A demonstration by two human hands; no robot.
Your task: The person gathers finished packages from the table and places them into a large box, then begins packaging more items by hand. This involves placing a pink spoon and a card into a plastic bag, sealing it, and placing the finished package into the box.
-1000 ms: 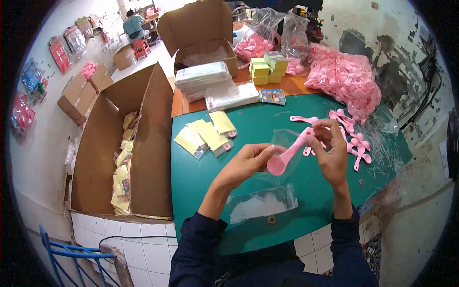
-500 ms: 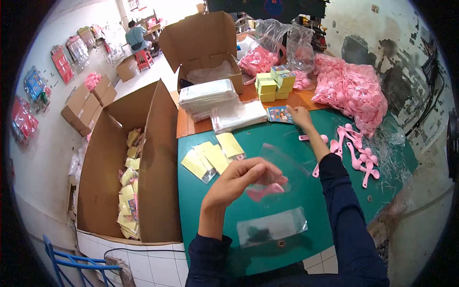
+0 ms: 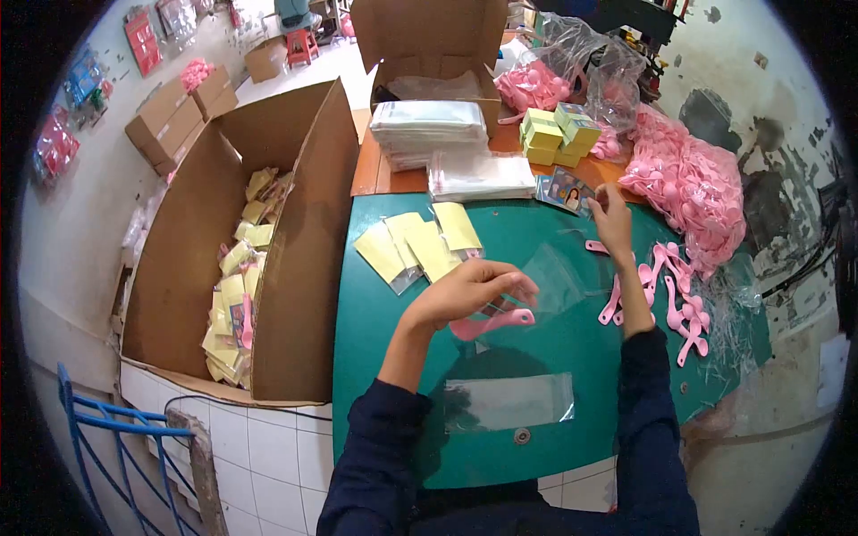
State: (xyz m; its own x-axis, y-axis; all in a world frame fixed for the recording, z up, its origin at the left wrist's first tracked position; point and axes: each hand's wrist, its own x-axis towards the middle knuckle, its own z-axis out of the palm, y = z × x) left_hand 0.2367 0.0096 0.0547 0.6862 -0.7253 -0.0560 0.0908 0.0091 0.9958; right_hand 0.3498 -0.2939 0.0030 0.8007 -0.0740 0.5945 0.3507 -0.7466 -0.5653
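Note:
My left hand (image 3: 469, 293) is closed round a clear plastic bag (image 3: 550, 279) and a pink spoon (image 3: 493, 323), above the green table (image 3: 384, 348). Farther right, my right hand (image 3: 613, 223) pinches the edge of a printed card (image 3: 569, 190), which is lifted off the cards beneath it. Several yellow cards in clear bags (image 3: 420, 245) lie left of my left hand. Nearer to me a clear bag (image 3: 509, 402) lies flat. Loose pink spoons (image 3: 672, 284) are spread to the right of my right wrist.
A tall open carton (image 3: 304, 241) with packed yellow cards stands left. Behind are stacked clear bags (image 3: 429, 125), yellow card blocks (image 3: 542, 134), another open box (image 3: 429, 40) and a big bag of pink spoons (image 3: 684, 183). A person (image 3: 295, 16) sits far back.
The view has shifted, so the scene sits lower and farther right. My right hand has raised a printed card from its pile. The spoon and bag remain in my left hand.

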